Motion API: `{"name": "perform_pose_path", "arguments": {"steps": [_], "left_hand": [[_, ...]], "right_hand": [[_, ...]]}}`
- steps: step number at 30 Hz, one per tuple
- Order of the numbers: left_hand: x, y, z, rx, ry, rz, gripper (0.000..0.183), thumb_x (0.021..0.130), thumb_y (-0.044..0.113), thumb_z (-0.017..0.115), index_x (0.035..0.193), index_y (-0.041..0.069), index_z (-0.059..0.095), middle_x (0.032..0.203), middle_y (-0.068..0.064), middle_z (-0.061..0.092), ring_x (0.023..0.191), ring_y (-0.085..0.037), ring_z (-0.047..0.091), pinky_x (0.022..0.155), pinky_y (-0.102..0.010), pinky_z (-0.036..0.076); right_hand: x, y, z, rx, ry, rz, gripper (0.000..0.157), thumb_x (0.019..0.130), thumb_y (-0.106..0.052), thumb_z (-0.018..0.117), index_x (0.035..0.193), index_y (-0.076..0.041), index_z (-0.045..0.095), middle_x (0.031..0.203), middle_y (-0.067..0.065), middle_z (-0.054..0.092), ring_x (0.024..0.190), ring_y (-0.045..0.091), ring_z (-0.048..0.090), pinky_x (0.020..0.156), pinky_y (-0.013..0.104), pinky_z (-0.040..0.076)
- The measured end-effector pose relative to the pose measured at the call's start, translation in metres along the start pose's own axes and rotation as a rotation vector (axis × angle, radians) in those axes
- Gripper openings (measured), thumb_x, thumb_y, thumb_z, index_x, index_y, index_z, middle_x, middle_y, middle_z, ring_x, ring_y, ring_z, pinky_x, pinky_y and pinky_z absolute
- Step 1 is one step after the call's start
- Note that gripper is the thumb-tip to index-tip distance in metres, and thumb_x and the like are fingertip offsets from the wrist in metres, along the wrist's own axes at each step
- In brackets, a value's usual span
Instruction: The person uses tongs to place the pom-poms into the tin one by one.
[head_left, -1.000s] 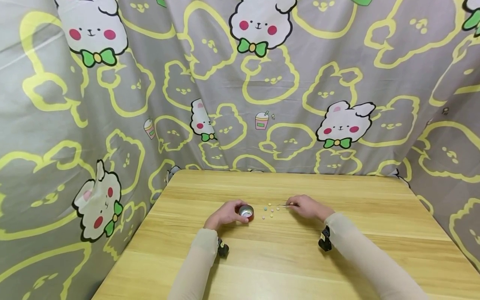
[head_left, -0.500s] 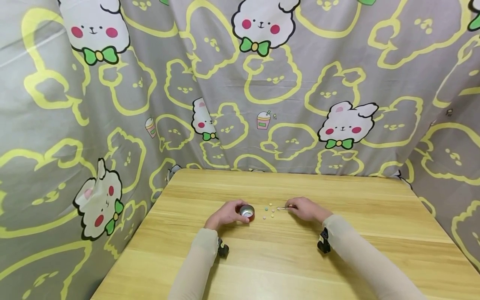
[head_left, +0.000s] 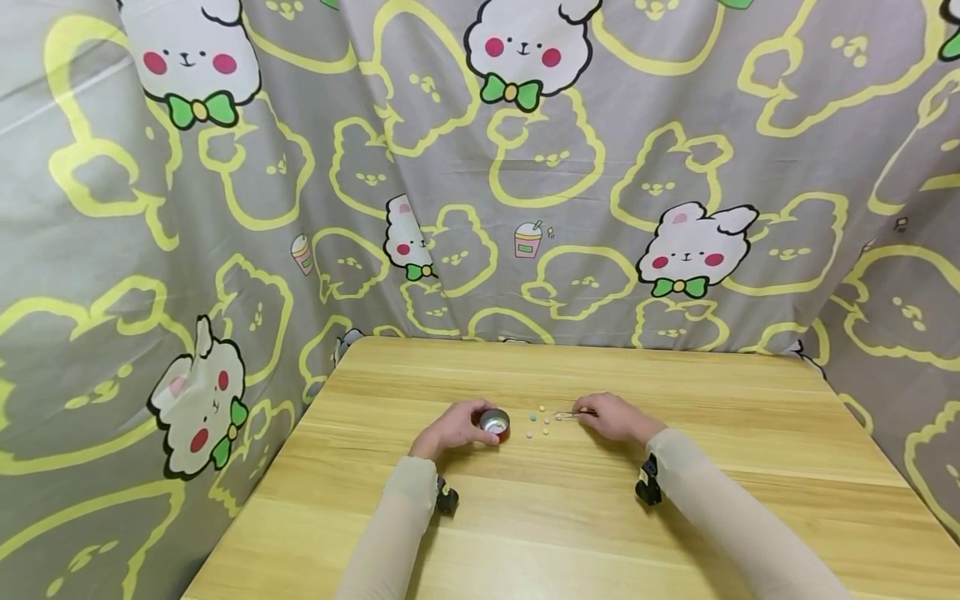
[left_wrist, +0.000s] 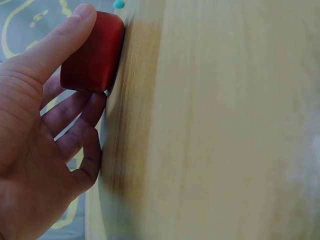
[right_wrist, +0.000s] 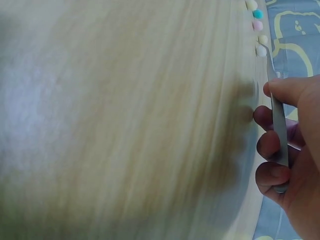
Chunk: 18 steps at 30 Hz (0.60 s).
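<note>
A small round red tin point(head_left: 505, 434) with a silvery inside stands with its opening up on the wooden table. My left hand point(head_left: 456, 427) grips its side between thumb and fingers; in the left wrist view the tin's red wall point(left_wrist: 95, 55) shows beneath the thumb. My right hand point(head_left: 609, 417) holds metal tweezers point(right_wrist: 279, 120), thumb on one side and fingers curled on the other. Their tips reach a pale little ball point(right_wrist: 261, 50); I cannot tell whether they pinch it. Several other tiny balls, among them a teal ball point(head_left: 533, 417), lie between tin and tweezers.
The wooden table point(head_left: 555, 517) spreads around both hands. A grey curtain point(head_left: 450, 167) with cartoon animals hangs behind it and along the sides. Small black cameras point(head_left: 649, 483) sit at both wrists.
My right hand has shifted slightly, and the tweezers' tips have come down to the pale ball nearest them. The left hand keeps holding the tin in place.
</note>
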<state>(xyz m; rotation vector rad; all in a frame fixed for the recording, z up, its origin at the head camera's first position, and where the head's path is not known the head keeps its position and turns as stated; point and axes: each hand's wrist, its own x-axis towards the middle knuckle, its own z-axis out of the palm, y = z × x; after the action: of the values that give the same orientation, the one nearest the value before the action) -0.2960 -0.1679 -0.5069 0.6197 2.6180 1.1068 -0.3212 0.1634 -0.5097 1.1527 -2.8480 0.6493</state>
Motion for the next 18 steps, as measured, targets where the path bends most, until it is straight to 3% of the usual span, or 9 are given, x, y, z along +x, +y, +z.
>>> {"name": "perform_pose_path", "arguments": {"steps": [18], "left_hand": [[-0.0002, -0.0003, -0.0005, -0.004, -0.002, 0.011, 0.052, 0.077, 0.026, 0.080, 0.123, 0.010, 0.059, 0.108, 0.001, 0.061, 0.099, -0.015, 0.056, 0.087, -0.034, 0.043]], "right_hand": [[-0.0016, 0.0010, -0.0015, -0.002, -0.011, 0.015, 0.012, 0.094, -0.012, 0.057, 0.100, -0.009, 0.067, 0.093, 0.001, 0.065, 0.085, 0.018, 0.060, 0.077, 0.041, 0.048]]}}
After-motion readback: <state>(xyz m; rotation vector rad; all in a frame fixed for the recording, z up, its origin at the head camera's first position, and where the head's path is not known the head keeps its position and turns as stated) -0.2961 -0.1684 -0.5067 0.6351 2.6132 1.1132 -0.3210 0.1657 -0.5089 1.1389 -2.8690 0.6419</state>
